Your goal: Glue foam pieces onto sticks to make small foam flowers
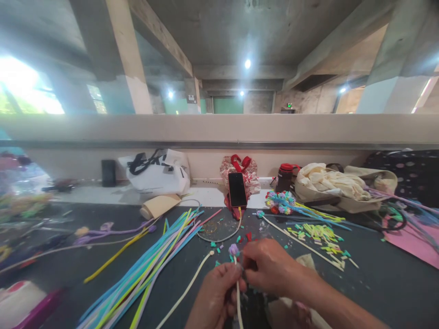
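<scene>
My left hand (219, 292) pinches a cream pipe-cleaner-like stem (239, 301) between thumb and fingers, and the stem runs down past the bottom edge. A small purple flower head (233, 250) with teal bits below it tops this stem, just above my left fingertips. My right hand (269, 265) is closed close beside the flower head, its fingers curled together; what they hold, if anything, is hidden. Left of my hands lies another cream stem (188, 285). Teal scraps (213, 245) and a red scrap (248, 237) are scattered beyond the flower head.
Long coloured stems (154, 269) lie in a bundle at left. Cut yellow pieces (318, 233) and a bunch of finished flowers (281, 201) are at right. A phone (237, 189) on a cable leans at the back, between a white bag (159, 173) and a dark bottle (284, 177).
</scene>
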A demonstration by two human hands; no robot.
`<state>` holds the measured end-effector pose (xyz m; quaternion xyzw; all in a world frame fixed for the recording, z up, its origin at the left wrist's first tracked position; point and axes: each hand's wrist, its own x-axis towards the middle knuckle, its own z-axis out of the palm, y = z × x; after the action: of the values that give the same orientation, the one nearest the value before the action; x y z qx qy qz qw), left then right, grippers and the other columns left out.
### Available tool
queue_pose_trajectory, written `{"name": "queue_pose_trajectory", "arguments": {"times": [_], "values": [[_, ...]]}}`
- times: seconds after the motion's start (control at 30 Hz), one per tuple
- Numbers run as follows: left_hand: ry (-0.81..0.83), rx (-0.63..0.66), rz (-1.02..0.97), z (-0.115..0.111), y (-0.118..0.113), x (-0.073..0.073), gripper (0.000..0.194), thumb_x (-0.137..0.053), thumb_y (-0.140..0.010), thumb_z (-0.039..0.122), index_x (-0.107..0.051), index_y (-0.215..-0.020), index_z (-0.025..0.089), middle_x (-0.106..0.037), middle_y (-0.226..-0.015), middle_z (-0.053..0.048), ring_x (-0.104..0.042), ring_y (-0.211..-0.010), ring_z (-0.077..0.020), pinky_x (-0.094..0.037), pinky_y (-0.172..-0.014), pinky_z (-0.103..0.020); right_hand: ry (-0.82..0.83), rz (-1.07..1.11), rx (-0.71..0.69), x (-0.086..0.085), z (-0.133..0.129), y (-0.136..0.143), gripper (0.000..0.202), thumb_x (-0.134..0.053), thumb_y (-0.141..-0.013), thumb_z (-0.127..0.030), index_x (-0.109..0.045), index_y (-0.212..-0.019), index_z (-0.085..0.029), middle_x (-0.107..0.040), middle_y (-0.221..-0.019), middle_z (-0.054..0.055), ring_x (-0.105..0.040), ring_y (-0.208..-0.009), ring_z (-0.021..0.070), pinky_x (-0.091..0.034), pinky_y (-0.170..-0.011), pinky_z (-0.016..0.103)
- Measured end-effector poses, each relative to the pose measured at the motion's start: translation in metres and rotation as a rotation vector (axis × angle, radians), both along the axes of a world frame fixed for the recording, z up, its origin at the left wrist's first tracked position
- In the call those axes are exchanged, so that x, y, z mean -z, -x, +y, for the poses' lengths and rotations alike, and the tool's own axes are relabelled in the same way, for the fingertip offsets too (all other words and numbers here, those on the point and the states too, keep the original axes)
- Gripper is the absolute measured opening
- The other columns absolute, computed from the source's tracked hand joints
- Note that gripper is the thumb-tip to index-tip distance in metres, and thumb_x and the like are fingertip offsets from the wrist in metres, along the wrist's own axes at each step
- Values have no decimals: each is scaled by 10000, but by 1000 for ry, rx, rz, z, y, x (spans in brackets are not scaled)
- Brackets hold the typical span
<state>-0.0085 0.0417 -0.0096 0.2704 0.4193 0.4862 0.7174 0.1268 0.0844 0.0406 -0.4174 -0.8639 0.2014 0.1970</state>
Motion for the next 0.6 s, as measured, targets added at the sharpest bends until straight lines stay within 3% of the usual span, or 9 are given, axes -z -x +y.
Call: {"name": "queue_pose_trajectory", "arguments": {"times": [0.13, 0.3, 0.6], "values": [[-19, -4, -40, 1, -1, -1, 301, -635, -645, 372, -508, -531, 124, -398, -365, 67, -303, -317, -14, -204, -344, -132, -14, 3, -27, -3, -2, -5, 95, -518, -566, -151, -609, -563, -178, -564, -537, -5, -447, -501, 109, -245, -469, 204], [73, -22, -179, 6, -3, -6, 290, -654, -616, 340, -497, -496, 128, -443, -368, 45, -350, -296, -28, -229, -319, -138, 14, 144, -49, -14, 8, -17, 89, -528, -637, -138, -609, -626, -171, -552, -564, -30, -462, -506, 86, -298, -472, 170], [171, -30, -355, 4, -9, -28, 181, -634, -645, 218, -539, -540, 105, -470, -364, 43, -308, -241, 2, -187, -263, -98, 126, 435, -125, -3, 12, -11, 150, -557, -670, -90, -665, -739, -168, -598, -651, -20, -520, -569, 91, -388, -511, 164]]}}
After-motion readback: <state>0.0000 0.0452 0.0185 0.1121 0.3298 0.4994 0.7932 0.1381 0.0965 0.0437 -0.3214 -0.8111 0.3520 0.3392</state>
